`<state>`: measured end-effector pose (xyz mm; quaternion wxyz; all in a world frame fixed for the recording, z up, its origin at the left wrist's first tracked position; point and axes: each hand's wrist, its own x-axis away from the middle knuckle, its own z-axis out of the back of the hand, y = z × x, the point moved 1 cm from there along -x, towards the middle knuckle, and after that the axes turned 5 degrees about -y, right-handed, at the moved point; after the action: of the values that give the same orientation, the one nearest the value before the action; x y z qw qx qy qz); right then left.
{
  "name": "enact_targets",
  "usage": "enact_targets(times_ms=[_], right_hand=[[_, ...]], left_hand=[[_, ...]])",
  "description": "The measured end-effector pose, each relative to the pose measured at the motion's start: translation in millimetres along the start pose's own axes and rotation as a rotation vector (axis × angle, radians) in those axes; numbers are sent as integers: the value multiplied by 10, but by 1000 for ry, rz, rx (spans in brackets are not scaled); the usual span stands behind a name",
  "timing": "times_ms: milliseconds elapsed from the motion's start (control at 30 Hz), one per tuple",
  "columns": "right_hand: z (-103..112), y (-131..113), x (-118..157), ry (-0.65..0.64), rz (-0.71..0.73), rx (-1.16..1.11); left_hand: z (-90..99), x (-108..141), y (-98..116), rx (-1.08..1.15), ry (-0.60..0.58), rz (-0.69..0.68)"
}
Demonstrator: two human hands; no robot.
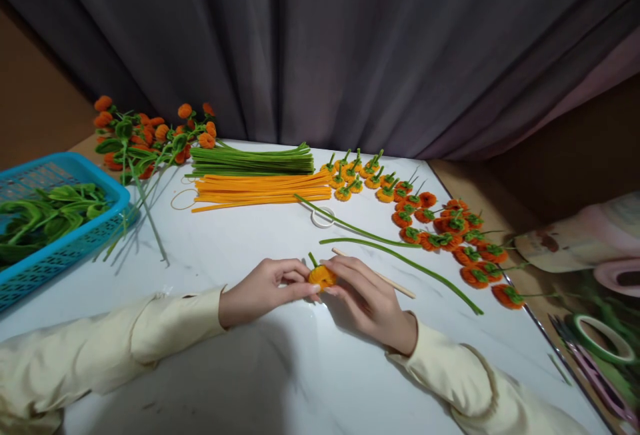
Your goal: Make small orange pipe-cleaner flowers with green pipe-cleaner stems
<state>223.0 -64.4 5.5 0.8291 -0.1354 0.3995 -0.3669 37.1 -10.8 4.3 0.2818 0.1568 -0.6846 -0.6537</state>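
A small yellow-orange pumpkin (323,277) with a short green stem is held between both hands near the table's middle. My left hand (273,288) pinches its left side with thumb and fingers. On its right side, the fingertips of my right hand (373,298) are closed on it. A thin wooden stick (397,284) lies just behind my right hand. Two long green pipe cleaners (407,256) stretch across the table beyond the hands, near a white ring (323,217).
Green stems (253,161) and orange stems (260,188) lie bundled at the back. Finished pumpkins (453,223) spread along the right. A blue basket (65,253) of leaves stands left, beside orange flowers (145,133). Scissors (600,378) and green tape (603,338) are far right.
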Motion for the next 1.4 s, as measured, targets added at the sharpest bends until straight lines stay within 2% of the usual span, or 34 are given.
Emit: enact_targets(times_ms=[267, 500, 567, 767, 900, 1067, 1233, 1400], right_hand=[[-32, -37, -8, 56, -90, -73], [-72, -78, 26, 15, -114, -159], [-78, -86, 24, 19, -125, -182], [-74, -42, -20, 86, -317, -289], [-77, -19, -23, 135, -384, -372], [-86, -46, 4, 107, -346, -313], [-85, -80, -2, 72, -276, -232], [-70, -116, -31, 94, -228, -143]], left_hand=[[-33, 83, -21, -547, 131, -218], [-41, 81, -93, -640, 148, -425], [-42, 89, -84, -636, 145, -446], [-15, 100, -2, -461, 118, -293], [-2, 64, 12, -288, 101, -200], [-10, 25, -15, -149, 69, -87], [-14, 29, -28, -166, 71, -60], [-9, 17, -36, -137, 90, 9]])
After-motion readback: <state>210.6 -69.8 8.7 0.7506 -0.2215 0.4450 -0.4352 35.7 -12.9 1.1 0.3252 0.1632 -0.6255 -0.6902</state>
